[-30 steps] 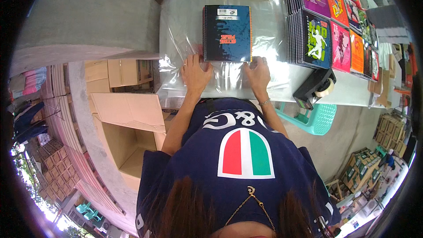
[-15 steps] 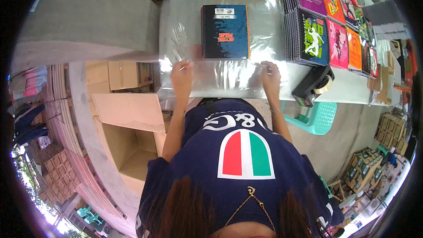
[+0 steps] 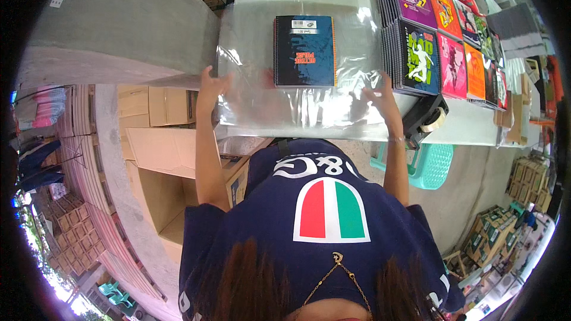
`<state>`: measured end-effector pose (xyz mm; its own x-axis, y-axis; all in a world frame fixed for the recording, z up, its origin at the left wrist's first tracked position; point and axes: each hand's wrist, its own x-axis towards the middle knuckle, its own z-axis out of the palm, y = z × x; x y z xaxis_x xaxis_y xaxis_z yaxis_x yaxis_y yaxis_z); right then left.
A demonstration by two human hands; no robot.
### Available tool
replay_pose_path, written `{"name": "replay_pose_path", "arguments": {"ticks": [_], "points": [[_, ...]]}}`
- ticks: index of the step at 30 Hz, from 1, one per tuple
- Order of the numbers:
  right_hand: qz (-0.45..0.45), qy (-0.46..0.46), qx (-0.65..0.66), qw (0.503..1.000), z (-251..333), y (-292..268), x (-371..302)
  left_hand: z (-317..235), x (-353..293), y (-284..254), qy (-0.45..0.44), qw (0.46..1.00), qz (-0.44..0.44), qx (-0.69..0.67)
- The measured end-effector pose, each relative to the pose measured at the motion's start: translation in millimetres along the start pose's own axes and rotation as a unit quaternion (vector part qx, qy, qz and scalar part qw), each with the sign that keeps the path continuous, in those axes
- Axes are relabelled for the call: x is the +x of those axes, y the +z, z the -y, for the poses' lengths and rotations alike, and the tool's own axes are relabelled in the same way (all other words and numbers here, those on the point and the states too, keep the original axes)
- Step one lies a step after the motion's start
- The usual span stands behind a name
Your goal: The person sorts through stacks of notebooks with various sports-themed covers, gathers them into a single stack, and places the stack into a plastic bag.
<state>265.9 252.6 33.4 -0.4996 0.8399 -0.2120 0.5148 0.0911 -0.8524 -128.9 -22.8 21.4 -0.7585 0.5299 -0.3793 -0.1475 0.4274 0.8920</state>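
Left hand (image 3: 214,87) and right hand (image 3: 379,93) flank a dark-blue, rectangular spiral notebook (image 3: 305,47) on clear plastic sheeting (image 3: 262,106); grips loosely parted, empty.

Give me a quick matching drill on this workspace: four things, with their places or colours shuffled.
Things:
1. dark blue notebook
2. tape dispenser
3. plastic stool
4. open cardboard box

Places or colours:
A. mint green
B. at the person's left
C. lying on the clear plastic sheet
D. black, at the table's near edge

Pairs: 1-C, 2-D, 3-A, 4-B
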Motion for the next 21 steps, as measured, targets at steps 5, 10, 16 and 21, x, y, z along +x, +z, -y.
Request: {"name": "replay_pose_path", "arguments": {"ticks": [5,10,16,21], "points": [[-0.032,0.023,-0.136,0.990,16,19,37,-13,50,8,-0.087,0.993,0.060,-0.048],[-0.078,-0.053,-0.138,0.986,-2,29,62,-39,60,20,-0.058,0.982,0.138,-0.115],[-0.117,-0.043,-0.082,0.989,8,38,97,-83,63,32,-0.035,0.976,0.211,-0.050],[0.045,0.109,0.217,0.969,61,21,90,-112,33,43,0.039,0.927,0.357,-0.108]]}}
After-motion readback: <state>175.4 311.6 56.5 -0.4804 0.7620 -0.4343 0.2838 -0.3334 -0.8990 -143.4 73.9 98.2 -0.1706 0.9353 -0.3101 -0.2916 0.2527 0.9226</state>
